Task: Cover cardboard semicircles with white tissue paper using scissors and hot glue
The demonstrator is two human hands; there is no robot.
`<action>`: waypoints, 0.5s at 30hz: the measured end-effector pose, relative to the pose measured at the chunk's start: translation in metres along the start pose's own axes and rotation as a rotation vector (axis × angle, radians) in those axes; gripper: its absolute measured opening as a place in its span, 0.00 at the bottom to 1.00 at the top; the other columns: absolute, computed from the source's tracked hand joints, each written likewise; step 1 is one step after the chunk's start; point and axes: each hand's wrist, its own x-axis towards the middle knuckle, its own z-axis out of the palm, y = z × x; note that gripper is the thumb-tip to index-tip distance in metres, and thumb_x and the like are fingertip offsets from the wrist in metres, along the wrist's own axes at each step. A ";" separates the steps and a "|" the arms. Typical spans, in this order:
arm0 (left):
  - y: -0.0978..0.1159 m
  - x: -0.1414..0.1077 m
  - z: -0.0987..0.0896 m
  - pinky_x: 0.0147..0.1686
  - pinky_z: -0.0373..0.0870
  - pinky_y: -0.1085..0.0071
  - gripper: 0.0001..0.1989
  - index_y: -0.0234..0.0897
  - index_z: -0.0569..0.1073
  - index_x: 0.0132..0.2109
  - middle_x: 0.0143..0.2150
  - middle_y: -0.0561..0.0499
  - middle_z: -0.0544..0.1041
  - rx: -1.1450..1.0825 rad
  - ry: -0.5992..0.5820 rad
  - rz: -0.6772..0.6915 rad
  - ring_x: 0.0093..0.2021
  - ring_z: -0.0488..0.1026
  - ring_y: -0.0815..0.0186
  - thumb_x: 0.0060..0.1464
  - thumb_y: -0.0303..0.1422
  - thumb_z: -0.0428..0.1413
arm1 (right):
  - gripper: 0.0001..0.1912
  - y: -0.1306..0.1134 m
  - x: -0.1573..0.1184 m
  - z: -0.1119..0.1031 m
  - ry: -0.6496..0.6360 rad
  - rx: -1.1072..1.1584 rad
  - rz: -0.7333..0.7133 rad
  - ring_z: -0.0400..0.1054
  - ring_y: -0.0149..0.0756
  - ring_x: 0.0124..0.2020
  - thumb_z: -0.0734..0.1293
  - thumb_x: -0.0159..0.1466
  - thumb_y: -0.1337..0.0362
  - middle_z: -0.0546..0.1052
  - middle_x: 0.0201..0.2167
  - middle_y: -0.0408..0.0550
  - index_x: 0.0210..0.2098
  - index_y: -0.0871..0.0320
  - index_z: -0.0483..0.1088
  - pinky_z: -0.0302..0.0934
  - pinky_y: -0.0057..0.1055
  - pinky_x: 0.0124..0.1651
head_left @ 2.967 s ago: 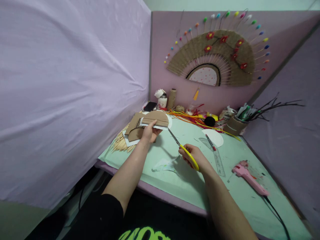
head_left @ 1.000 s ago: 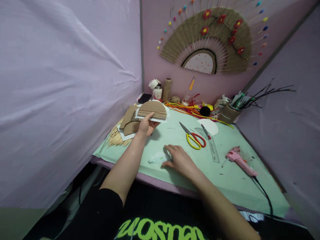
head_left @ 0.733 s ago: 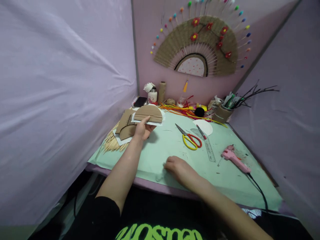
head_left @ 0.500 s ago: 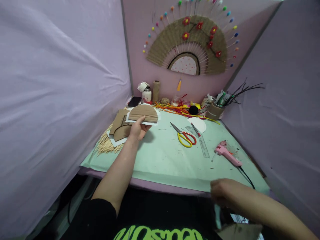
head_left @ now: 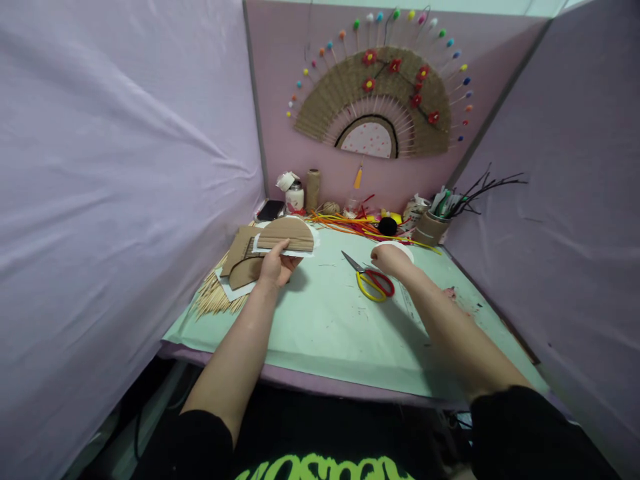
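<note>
My left hand [head_left: 278, 264] is closed around a cardboard half-disc [head_left: 286, 231] backed by white paper whose edge shows around it; the thumb lies on top. Under it and to the left are more cardboard pieces [head_left: 239, 245] on the table. My right hand [head_left: 388, 259] is over the white paper disc [head_left: 404, 247], fingers curled in; whatever they grip is hidden. Just left of that hand lie scissors [head_left: 373, 283] with one yellow and one red handle. A clear ruler [head_left: 409, 301] is mostly covered by my right arm.
Thin wooden sticks [head_left: 213, 293] are heaped at the table's left. Coloured pipe cleaners [head_left: 345, 222], a jar [head_left: 295, 195], a phone [head_left: 271, 211] and a pot of pens and twigs [head_left: 431, 225] line the back. A decorated fan [head_left: 325, 100] hangs on the back wall.
My right hand has moved from the table's front edge up to the white paper disc, its arm now covering most of the pink glue gun. The left hand still holds the half-disc.
</note>
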 end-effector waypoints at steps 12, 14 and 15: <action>-0.001 -0.002 0.001 0.47 0.76 0.67 0.13 0.37 0.74 0.46 0.33 0.53 0.82 0.006 -0.036 0.027 0.36 0.80 0.67 0.53 0.23 0.55 | 0.16 -0.063 0.050 0.035 -0.160 -0.053 -0.284 0.70 0.38 0.49 0.63 0.64 0.68 0.78 0.49 0.52 0.49 0.57 0.75 0.59 0.26 0.47; -0.001 -0.003 0.002 0.47 0.76 0.66 0.13 0.37 0.74 0.46 0.32 0.53 0.82 0.005 -0.029 0.026 0.36 0.80 0.66 0.53 0.23 0.55 | 0.16 -0.080 0.050 0.043 -0.180 -0.057 -0.324 0.71 0.39 0.48 0.63 0.62 0.70 0.79 0.48 0.54 0.48 0.59 0.76 0.60 0.26 0.46; -0.001 -0.003 0.002 0.47 0.76 0.66 0.13 0.37 0.74 0.46 0.33 0.53 0.82 0.005 -0.026 0.025 0.37 0.80 0.66 0.53 0.23 0.55 | 0.16 -0.086 0.049 0.046 -0.188 -0.063 -0.330 0.72 0.40 0.47 0.63 0.61 0.71 0.79 0.47 0.56 0.47 0.60 0.76 0.60 0.27 0.45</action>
